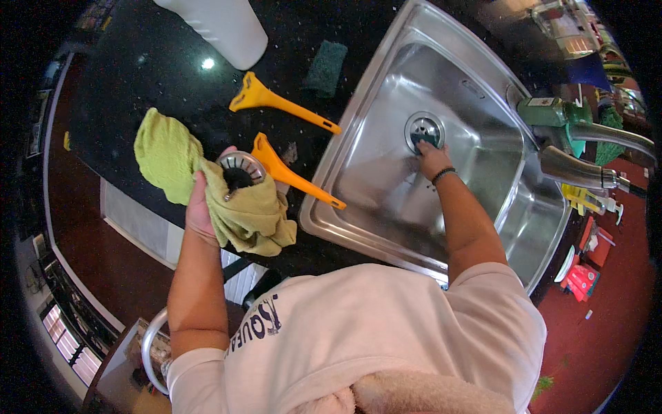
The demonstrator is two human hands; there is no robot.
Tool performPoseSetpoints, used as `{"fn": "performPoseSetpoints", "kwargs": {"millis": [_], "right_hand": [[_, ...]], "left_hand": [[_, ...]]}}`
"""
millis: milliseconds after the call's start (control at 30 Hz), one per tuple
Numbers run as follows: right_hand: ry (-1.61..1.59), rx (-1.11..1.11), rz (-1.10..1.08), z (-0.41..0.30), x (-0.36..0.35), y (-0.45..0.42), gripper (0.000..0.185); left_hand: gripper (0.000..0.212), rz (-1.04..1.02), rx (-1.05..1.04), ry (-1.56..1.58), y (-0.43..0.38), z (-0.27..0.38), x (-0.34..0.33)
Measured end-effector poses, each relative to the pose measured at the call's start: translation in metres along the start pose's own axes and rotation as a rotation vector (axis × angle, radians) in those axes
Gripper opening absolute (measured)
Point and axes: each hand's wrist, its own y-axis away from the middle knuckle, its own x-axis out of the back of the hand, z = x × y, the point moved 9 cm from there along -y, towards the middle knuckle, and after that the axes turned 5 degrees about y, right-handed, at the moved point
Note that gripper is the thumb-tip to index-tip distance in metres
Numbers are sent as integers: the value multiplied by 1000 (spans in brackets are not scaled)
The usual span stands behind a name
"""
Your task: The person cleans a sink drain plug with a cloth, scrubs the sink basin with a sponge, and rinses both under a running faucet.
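Note:
My left hand is shut on a yellow-green cloth, with a slotted metal sink strainer basket bundled in its folds. The strainer's slotted side and dark middle face up; the cloth hides the rest. Down in the stainless steel sink bowl, my right hand presses a dark green scouring pad into the lower part of the drain opening. Holes show in the drain above the pad. My right fingertips are partly hidden by the hand.
Two orange plastic tools with wide heads, one farther off and one nearer, rest with handles on the sink rim. A green scouring pad and white container stand beyond. Right are the faucet and a green bottle.

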Motion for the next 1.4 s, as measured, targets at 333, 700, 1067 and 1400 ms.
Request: {"fn": "performPoseSetpoints", "kwargs": {"millis": [333,700,1067,1400], "right_hand": [[-22,-87,243,7,81,34,28],[-1322,-183,313,42,39,66,24],[-2303,-141,131,-51,70,102,24],[-1871,13,397,-108,197,68,37]], "left_hand": [[58,-107,52,18,0,-1,-10],[50,-108,60,-50,0,-3,-12],[47,-138,30,-63,-6,3,15],[56,-29,0,-169,3,-2,7]]}}
